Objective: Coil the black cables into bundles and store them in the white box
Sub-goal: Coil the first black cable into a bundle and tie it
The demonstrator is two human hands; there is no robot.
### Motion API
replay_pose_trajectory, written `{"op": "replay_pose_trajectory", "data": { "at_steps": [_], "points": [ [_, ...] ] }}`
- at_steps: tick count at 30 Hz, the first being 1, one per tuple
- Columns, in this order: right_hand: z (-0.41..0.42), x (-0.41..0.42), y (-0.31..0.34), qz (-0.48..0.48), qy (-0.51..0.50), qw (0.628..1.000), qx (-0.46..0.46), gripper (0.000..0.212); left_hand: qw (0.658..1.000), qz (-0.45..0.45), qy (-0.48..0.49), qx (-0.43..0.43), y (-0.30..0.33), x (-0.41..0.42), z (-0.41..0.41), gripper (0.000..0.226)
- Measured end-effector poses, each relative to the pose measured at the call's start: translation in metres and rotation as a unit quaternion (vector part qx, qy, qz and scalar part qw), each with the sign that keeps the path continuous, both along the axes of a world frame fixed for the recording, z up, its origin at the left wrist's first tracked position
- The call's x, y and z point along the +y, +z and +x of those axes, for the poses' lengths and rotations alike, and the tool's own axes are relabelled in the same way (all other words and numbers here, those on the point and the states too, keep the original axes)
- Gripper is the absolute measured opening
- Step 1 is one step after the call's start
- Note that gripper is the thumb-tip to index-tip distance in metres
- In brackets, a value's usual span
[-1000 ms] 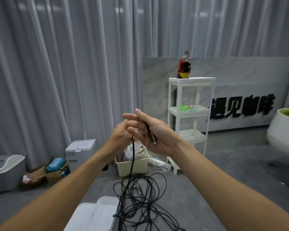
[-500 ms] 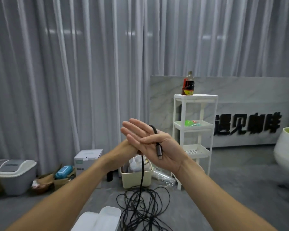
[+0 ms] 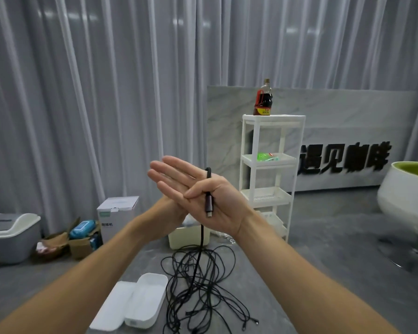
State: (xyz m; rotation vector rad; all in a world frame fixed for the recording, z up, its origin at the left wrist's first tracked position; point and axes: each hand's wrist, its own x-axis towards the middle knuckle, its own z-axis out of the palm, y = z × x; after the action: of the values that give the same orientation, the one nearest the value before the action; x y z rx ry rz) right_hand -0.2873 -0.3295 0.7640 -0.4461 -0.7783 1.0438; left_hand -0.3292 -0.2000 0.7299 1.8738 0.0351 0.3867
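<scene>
- White box lies open on the grey tabletop, just left of the tangled black cables
- Left hand, behind the right; its fingers are hidden
- Right hand, fingers straight, thumb pinning the cable plug; even loops around this palm would likely coil best
- Open room lies right of the tangle

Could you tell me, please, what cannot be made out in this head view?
- Left hand: mostly hidden behind the right hand, so its grip is unclear.
- Tangled black cables: cut off by the bottom edge; count unclear.
- Open white plastic box: its lid is partly covered by the left forearm.
</scene>
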Motion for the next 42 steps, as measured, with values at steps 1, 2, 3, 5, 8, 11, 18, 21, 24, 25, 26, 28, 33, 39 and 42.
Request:
{"op": "replay_pose_trajectory", "data": {
  "at_steps": [1,2,3,5,8,11,18,21,24,25,26,28,33,39,42],
  "points": [
    [0.0,0.002,-0.004,0.001,-0.011,1.0,-0.001,0.077,1.0,-0.029,0.004,-0.011,-0.006,0.0,-0.002,0.045],
    [0.001,0.004,-0.009,0.003,-0.023,1.0,-0.001,0.078,0.998,-0.042,-0.033,-0.02,-0.015,-0.002,-0.002,0.045],
    [0.002,0.006,-0.015,0.007,-0.035,0.999,0.002,0.078,0.996,-0.045,-0.069,-0.026,-0.023,-0.007,0.001,0.041],
    [0.006,0.012,-0.028,0.013,-0.058,0.998,0.011,0.077,0.996,-0.029,-0.085,-0.027,-0.036,-0.018,0.002,0.033],
    [0.014,0.015,-0.053,0.002,-0.092,0.995,0.022,0.065,0.987,-0.129,-0.094,-0.027,-0.061,-0.02,0.008,0.032],
    [0.021,0.015,-0.085,-0.018,-0.122,0.992,0.037,0.059,0.989,-0.123,-0.077,-0.008,-0.091,-0.02,0.013,0.033],
    [0.044,0.005,-0.176,-0.028,-0.172,0.974,0.146,0.068,0.982,-0.148,-0.08,0.088,-0.182,-0.021,0.012,0.044],
    [0.053,0.002,-0.217,-0.031,-0.19,0.962,0.191,0.066,0.972,-0.17,-0.074,0.145,-0.223,-0.022,0.013,0.043],
    [0.063,0.002,-0.258,-0.049,-0.209,0.95,0.226,0.066,0.972,-0.119,-0.046,0.197,-0.26,-0.022,0.015,0.053],
    [0.066,0.003,-0.272,-0.056,-0.212,0.947,0.235,0.067,0.972,-0.102,-0.043,0.207,-0.272,-0.023,0.015,0.055],
    [0.069,0.004,-0.285,-0.062,-0.216,0.944,0.243,0.068,0.973,-0.089,-0.043,0.209,-0.283,-0.023,0.015,0.057],
    [0.074,0.005,-0.311,-0.072,-0.222,0.938,0.255,0.07,0.971,-0.097,-0.04,0.216,-0.302,-0.021,0.015,0.057],
    [0.087,0.009,-0.362,-0.121,-0.232,0.931,0.256,0.075,0.95,-0.134,-0.027,0.28,-0.335,-0.008,0.022,0.051],
    [0.095,0.019,-0.392,-0.242,-0.244,0.925,0.163,0.067,0.952,0.02,0.014,0.305,-0.343,0.013,0.032,0.064],
    [0.098,0.023,-0.399,-0.311,-0.237,0.916,0.095,0.064,0.949,0.076,0.031,0.304,-0.342,0.021,0.029,0.061]
  ]
}}
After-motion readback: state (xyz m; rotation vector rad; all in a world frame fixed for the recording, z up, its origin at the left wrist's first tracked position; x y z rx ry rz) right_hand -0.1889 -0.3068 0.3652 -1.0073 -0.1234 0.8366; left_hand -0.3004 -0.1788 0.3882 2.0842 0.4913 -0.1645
